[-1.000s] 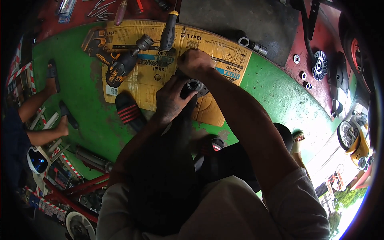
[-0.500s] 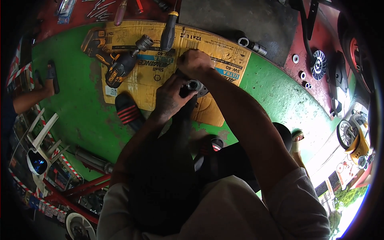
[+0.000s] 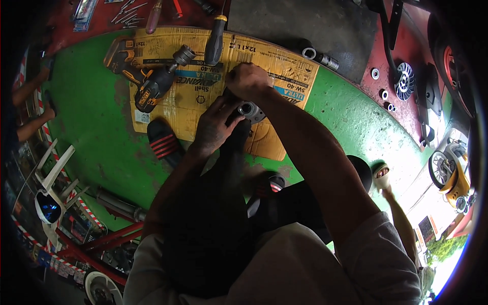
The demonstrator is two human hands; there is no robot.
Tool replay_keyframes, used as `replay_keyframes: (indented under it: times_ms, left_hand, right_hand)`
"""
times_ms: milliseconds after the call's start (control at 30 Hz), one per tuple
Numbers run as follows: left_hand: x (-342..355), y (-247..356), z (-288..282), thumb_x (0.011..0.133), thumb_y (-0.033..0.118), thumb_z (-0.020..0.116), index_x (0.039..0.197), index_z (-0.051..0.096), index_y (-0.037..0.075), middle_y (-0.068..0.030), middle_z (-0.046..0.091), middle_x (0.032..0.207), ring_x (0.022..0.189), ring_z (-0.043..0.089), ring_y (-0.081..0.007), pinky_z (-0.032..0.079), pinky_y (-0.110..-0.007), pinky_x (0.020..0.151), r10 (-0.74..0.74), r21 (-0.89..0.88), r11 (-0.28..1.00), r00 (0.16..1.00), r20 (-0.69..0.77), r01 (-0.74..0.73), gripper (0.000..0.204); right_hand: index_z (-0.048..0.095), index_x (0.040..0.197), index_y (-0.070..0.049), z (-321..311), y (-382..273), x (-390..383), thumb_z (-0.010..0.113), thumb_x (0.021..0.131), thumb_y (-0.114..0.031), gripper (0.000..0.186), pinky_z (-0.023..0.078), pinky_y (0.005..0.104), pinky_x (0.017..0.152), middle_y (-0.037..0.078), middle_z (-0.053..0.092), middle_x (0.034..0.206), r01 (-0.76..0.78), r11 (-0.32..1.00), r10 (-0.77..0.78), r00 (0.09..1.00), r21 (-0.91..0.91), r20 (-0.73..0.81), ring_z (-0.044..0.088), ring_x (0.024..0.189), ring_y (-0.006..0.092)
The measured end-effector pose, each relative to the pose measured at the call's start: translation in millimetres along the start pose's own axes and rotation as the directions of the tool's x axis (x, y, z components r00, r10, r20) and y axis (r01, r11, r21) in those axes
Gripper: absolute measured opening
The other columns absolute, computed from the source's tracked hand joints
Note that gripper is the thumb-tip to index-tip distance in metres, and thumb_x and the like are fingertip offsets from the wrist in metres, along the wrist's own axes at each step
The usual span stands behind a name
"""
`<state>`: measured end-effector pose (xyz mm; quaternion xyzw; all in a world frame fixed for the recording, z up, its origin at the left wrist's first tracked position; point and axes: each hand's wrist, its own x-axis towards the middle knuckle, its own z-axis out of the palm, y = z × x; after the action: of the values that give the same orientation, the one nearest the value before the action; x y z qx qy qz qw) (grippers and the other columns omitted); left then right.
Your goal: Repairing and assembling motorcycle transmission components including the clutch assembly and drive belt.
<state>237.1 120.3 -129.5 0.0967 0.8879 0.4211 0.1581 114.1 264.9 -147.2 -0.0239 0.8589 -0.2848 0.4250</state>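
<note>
Over the yellow cardboard (image 3: 267,140), both my hands work at a metal part (image 3: 246,109) with a round hollow end. My left hand (image 3: 216,127) is closed around its near side, thumb along the round end. Just beyond, my right hand (image 3: 249,81) makes a fist on the far side of the part; what lies inside that fist is hidden. Left of my hands lies a black and yellow cordless impact wrench (image 3: 155,84) with a socket on its nose. A screwdriver (image 3: 215,43) with a dark handle lies beyond my right hand.
A second cordless tool (image 3: 121,56) rests at the cardboard's left end. Sockets (image 3: 325,60) lie at its far right edge. A fan wheel (image 3: 405,81) and several rings are farther right. A black sandal (image 3: 165,144) is left; another person's foot (image 3: 381,176) is right.
My hands and the metal part hold nearly the same place. At the far left, another person's hands have shifted outward; the other person's foot at right has moved slightly.
</note>
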Motion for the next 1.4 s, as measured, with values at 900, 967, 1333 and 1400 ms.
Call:
replay_keyframes:
  times_ms: [900,967,1333,1400]
  left_hand:
    - [8.6,12.4,11.1,0.074,0.031,0.090,0.112,0.061,0.003,-0.0107,0.063,0.099,0.086,0.067,-0.0290,0.058,-0.039,0.073,0.005,0.254,0.967,0.995,-0.096,0.019,0.055]
    - [3.9,16.0,8.6,0.075,0.029,0.089,0.114,0.061,0.004,-0.0103,0.063,0.100,0.087,0.067,-0.0284,0.057,-0.039,0.074,-0.016,0.241,0.970,0.997,-0.079,0.034,0.054]
    - [7.9,10.9,11.8,0.073,0.023,0.089,0.111,0.062,0.007,-0.0070,0.062,0.097,0.087,0.067,-0.0261,0.059,-0.036,0.072,0.064,0.198,0.979,0.991,-0.117,-0.040,0.049]
    - [7.0,9.7,12.2,0.072,0.025,0.089,0.109,0.061,0.007,-0.0066,0.061,0.096,0.085,0.067,-0.0255,0.058,-0.035,0.070,0.050,0.210,0.977,0.992,-0.114,-0.025,0.049]
  right_hand:
    - [0.075,0.103,-0.001,0.4,-0.4,-1.8,0.046,0.096,-0.041,0.050,0.055,0.0423,0.095,0.021,0.074,0.109,0.026,0.999,-0.027,0.999,-0.021,-0.034,0.071,0.105,0.0355]
    - [0.075,0.103,-0.001,0.8,0.4,-1.6,0.045,0.097,-0.041,0.050,0.055,0.0425,0.095,0.021,0.073,0.109,0.038,0.999,-0.039,0.998,-0.023,-0.040,0.071,0.105,0.0359]
    - [0.075,0.101,0.000,-0.7,-0.9,-4.4,0.046,0.096,-0.040,0.050,0.055,0.0433,0.095,0.023,0.073,0.108,-0.002,1.000,0.001,0.999,-0.007,-0.048,0.070,0.104,0.0375]
    - [0.075,0.100,0.000,-0.5,-0.6,-5.0,0.046,0.096,-0.040,0.050,0.055,0.0433,0.094,0.023,0.073,0.108,0.003,1.000,-0.003,0.999,0.005,-0.035,0.070,0.104,0.0374]
